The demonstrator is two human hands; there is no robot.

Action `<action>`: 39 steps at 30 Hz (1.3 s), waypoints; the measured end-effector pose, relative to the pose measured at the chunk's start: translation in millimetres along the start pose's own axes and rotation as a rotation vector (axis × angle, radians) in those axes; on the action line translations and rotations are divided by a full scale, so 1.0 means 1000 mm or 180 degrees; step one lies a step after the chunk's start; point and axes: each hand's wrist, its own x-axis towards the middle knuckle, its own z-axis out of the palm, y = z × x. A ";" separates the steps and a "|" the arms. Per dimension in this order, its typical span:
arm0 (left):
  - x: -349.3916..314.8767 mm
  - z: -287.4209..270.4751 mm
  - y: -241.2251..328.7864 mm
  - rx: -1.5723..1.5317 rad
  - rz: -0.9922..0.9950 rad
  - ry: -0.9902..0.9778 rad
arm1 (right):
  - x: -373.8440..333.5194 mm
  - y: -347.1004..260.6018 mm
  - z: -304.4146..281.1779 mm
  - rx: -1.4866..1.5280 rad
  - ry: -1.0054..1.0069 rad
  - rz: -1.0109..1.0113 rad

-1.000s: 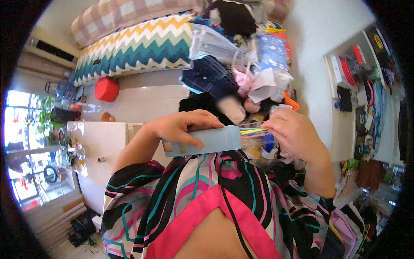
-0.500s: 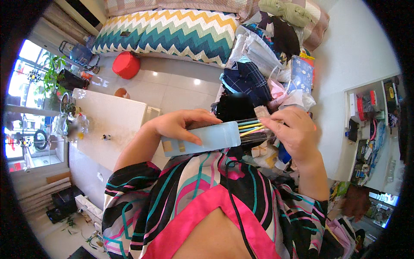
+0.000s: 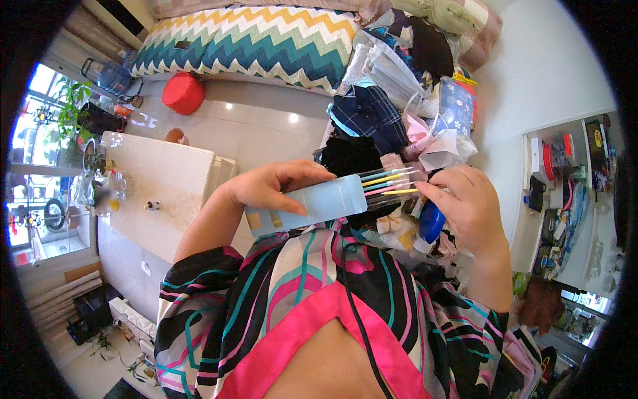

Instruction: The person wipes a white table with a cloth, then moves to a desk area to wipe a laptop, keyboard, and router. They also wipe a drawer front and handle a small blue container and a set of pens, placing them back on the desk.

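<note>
My left hand [image 3: 276, 189] is wrapped round a long, light blue box [image 3: 325, 203], fingers over its top edge and thumb across its face. A clear plastic tray [image 3: 407, 174] sticks out of the box's right end. In it lie several thin pastel sticks [image 3: 389, 178] in yellow, pink and pale green-blue; their exact kind I cannot make out. My right hand [image 3: 465, 206] is closed in a pinch of thumb and index finger at the outer end of the lowest yellow stick [image 3: 402, 192]. The box is held nearly level in front of my chest.
A heap of clothes [image 3: 372, 113] and plastic bags lies beyond the box, with a blue bottle-like item [image 3: 431, 223] below my right hand. A white table [image 3: 159, 179] stands at left. Farther off are a red stool [image 3: 183, 93], a zigzag-covered sofa [image 3: 252, 50] and wall shelves [image 3: 565, 199] at right.
My right hand has drawn slightly right and down, from over the sticks to their outer ends, so more of the sticks shows. The left hand keeps its hold on the box.
</note>
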 end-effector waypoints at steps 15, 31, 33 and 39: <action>0.018 0.015 -0.012 0.0232 0.0125 -0.0138 | -0.003 -0.011 0.011 0.0381 0.0348 -0.0224; 0.040 0.029 -0.014 0.0109 0.0423 0.0150 | -0.052 -0.038 0.062 0.1110 0.1323 0.1419; 0.040 0.029 -0.017 0.0169 0.0418 0.0138 | -0.055 -0.034 0.061 0.1174 0.1595 0.1544; 0.044 0.032 -0.021 0.0305 0.0440 0.0050 | -0.059 -0.026 0.052 0.0665 0.1299 0.1555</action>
